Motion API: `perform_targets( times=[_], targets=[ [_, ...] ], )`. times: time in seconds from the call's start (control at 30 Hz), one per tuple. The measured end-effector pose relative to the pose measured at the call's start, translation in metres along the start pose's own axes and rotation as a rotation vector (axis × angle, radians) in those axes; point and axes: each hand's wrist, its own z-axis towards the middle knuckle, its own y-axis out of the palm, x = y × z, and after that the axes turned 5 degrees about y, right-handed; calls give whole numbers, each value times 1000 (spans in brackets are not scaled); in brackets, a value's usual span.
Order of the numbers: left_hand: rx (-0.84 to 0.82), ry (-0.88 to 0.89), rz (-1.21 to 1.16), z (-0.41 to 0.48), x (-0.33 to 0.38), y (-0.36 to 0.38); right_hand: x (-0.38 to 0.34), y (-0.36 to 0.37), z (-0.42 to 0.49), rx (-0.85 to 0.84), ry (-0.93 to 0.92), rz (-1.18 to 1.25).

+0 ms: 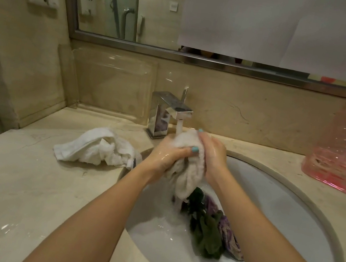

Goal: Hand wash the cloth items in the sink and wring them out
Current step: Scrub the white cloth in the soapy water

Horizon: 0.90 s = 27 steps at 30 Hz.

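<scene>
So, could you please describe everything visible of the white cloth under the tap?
The fluffy off-white cloth is soaked and bunched into an upright wad. The left hand grips its left side, thumb across the front; the right hand clasps its right side. Its top sits under water running from the square chrome tap; its lower end hangs dripping into the white oval sink, above a dark green cloth.

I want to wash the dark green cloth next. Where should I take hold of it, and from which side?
Probably its near, bunched end, from above and the left. The dark green cloth lies crumpled in the sink; its far end sits under the hanging white cloth, and a purple cloth lies against its right.
</scene>
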Motion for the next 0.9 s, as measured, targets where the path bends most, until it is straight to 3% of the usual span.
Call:
perform_targets(
  times=[0.13, 0.2, 0.27, 0.4, 0.47, 0.53, 0.6, 0.67, 0.8, 0.9],
  targets=[
    [154, -37, 60, 2, -4, 6, 25, -5, -14, -206, 444, -38],
    [232, -7, 87, 5, -9, 11, 25, -7, -15, -314, 539, 118],
    [325, 58, 121, 9, -11, 15, 23, 1, -14, -314, 472, 231],
    [535, 71, 232, 9, -16, 26, 29, 36, -17, -194, 183, 113],
    [700, 101, 257, 7, -16, 27, 29, 46, -22, -162, 148, 137],
    [756, 96, 277, 6, -11, 25, 28, 50, -23, -137, 99, 133],
    [721, 71, 285, 7, -7, 24, 26, 48, -23, -104, 57, 100],
    [647, 25, 284, 10, -8, 25, 26, 42, -20, -50, -57, -163],
    [562, -141, 21, 8, -1, 29, 18, 20, -19, -86, -249, -435],
    [409, -232, 1, -4, 6, 23, 14, 13, -31, -60, -298, -546]
  ],
)
